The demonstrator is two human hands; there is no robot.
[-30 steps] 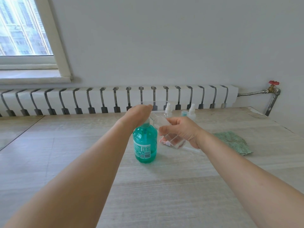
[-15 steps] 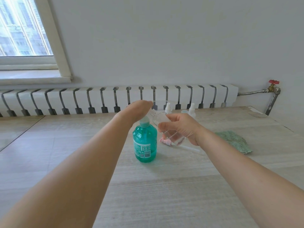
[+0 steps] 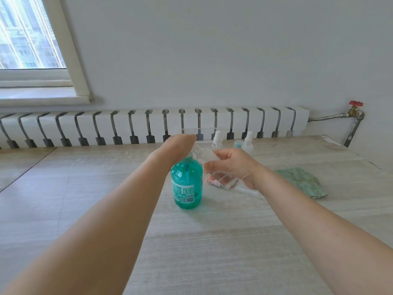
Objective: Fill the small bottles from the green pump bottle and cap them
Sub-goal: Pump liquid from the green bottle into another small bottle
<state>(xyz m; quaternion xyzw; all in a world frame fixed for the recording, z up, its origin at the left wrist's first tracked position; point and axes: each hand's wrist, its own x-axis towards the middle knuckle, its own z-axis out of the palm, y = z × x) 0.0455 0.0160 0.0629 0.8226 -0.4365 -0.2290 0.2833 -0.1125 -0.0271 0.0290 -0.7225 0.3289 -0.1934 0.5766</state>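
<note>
— Down went the left hand [image 3: 176, 146] a little since a moment ago, and it is flat on the pump top of the round green plastic pump bottle [image 3: 186, 184].

— Is it holding the pump?

— No, its fingers look straight and press on top. The green bottle stands upright on the pale wooden desk [image 3: 212, 241], near the middle, and it is partly full.

— What about the right hand [image 3: 232, 167]?

— It grips a small clear plastic bottle [image 3: 214, 169], tilted, with its open neck up by the pump spout. The hand moved only a tiny bit.

— Are there more small bottles?

— Yes. Two little clear spray bottles with white tops [image 3: 247, 142] stand at the back of the desk, near the white radiator [image 3: 148, 126]. A small blue cap [image 3: 238, 144] sits between them.

— And on the right?

— A green fuzzy cloth [image 3: 302, 182] lies flat on the desk.
</note>
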